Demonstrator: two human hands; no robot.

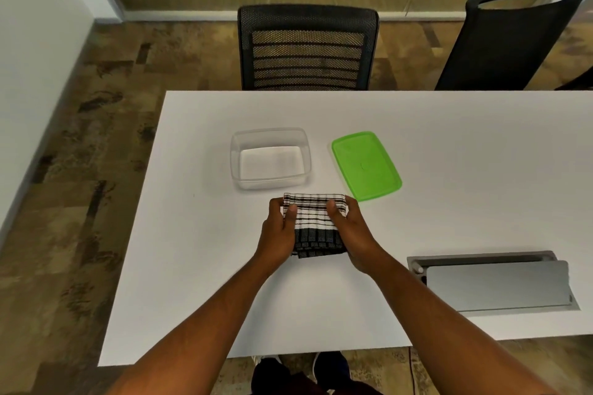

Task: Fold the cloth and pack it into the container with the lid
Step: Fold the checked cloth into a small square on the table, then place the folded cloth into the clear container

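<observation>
Both hands are seen from the head camera, closed on a folded cloth [316,221] near the middle of a white table [449,170]. By the left hand [278,234] the cloth's left edge is pinched, the thumb lying on top and the fingers tucked out of sight beneath. By the right hand [351,231] the right edge is gripped in the same way, thumb on top. The cloth is woven, with black and white stripes and checks; its near part is darker, and several layers can be made out at the near edge. Whether its underside touches the table cannot be told.

Just beyond the cloth a clear plastic container [270,158] is stood, rectangular with rounded corners, open and holding nothing. To its right, apart from it, a translucent green lid [365,165] is laid flat on the table, also rectangular with rounded corners; its near corner is just beside the right hand's fingertips. Its small central mark is too faint to read.

At the table's right a grey metal cable box [494,282] is set into the top, its flap raised. Behind the table a black mesh chair [306,48] is placed, and a second dark chair [510,38] is partly hidden by the table.
</observation>
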